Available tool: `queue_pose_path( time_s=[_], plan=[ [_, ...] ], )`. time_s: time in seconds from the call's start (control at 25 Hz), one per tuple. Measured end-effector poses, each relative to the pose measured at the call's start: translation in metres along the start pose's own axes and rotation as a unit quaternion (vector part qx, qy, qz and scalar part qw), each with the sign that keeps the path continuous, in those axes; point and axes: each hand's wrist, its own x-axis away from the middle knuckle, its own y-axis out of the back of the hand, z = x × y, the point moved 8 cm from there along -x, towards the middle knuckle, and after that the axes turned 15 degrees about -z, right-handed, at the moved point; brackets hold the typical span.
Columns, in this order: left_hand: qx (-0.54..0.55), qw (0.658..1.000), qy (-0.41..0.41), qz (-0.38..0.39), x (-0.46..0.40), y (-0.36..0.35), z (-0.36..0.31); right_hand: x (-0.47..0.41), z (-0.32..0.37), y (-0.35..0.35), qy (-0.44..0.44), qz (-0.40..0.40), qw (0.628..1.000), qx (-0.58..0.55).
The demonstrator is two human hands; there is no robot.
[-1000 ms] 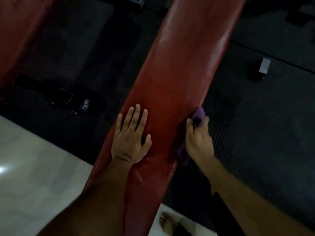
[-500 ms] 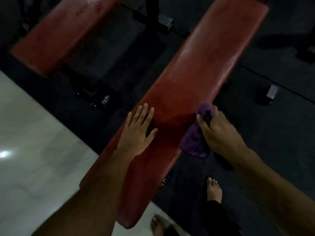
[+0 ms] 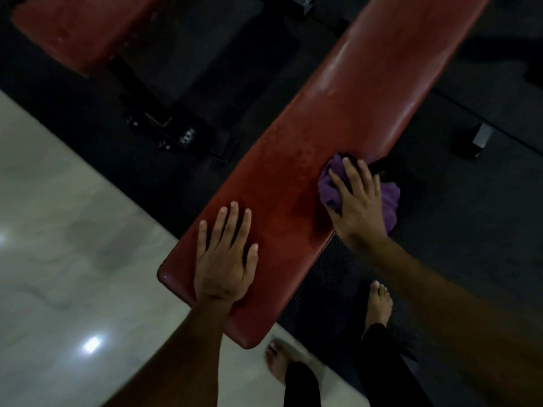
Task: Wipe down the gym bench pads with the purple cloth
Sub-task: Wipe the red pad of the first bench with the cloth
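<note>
Right hand [image 3: 357,207] has its grip bunched around the purple cloth [image 3: 388,198], pressing it onto the right edge of the long red bench pad [image 3: 346,113], part of the cloth hanging off that edge. Left hand [image 3: 224,259] lies flat and released, fingers spread, on the pad's near end, well apart from the cloth. Two bare feet [image 3: 377,304] stand on the floor below.

Dim gym: pale glossy tiles [image 3: 58,259] with light glints at eight o'clock, black rubber matting [image 3: 470,230] across the rest, a second red bench [image 3: 73,27] at eleven o'clock.
</note>
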Motion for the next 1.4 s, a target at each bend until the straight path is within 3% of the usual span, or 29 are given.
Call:
queue_pose_path(
  time_s=[0.2,0.36,0.44,0.6,0.76,0.84,0.96,1.04,1.16,1.24,1.32,1.4],
  plan=[
    [-0.006,1.0,-0.008,-0.006,-0.003,0.003,-0.002,0.097,0.109,-0.005,0.115,0.062,0.991,0.008],
    [-0.007,1.0,-0.011,-0.015,-0.003,0.002,-0.001,0.094,0.113,-0.007,0.239,0.078,0.968,-0.007],
    [-0.004,1.0,-0.01,-0.019,-0.003,0.004,-0.002,0.051,0.078,-0.007,0.197,0.06,0.978,0.034],
    [-0.002,1.0,-0.001,-0.02,-0.004,0.004,-0.002,-0.03,-0.013,0.002,0.017,0.003,0.999,0.044],
    [0.003,1.0,-0.002,-0.025,-0.004,0.005,-0.003,-0.029,-0.013,0.006,-0.066,-0.024,0.997,0.018],
    [0.006,1.0,-0.001,-0.026,-0.005,0.005,-0.001,0.009,0.03,0.003,-0.041,0.004,0.999,0.017],
    [0.001,1.0,-0.008,-0.029,-0.004,0.004,-0.002,0.082,0.101,-0.001,0.094,0.073,0.993,-0.013],
    [0.001,0.999,-0.012,-0.037,-0.005,0.005,-0.002,0.089,0.109,0.005,0.144,0.087,0.985,-0.042],
    [0.018,0.999,-0.007,-0.04,-0.004,0.004,-0.002,0.031,0.083,0.037,0.069,0.06,0.992,-0.081],
    [0.014,0.999,-0.003,-0.033,-0.005,0.003,-0.002,-0.035,0.062,0.065,0.016,-0.019,0.995,-0.093],
    [0.014,1.0,-0.002,-0.026,-0.005,0.002,-0.001,-0.099,0.053,0.067,0.031,-0.082,0.993,-0.08],
    [0.017,1.0,0.003,-0.026,-0.006,0.003,0.0,-0.145,0.053,0.031,0.053,-0.06,0.997,-0.011]
  ],
)
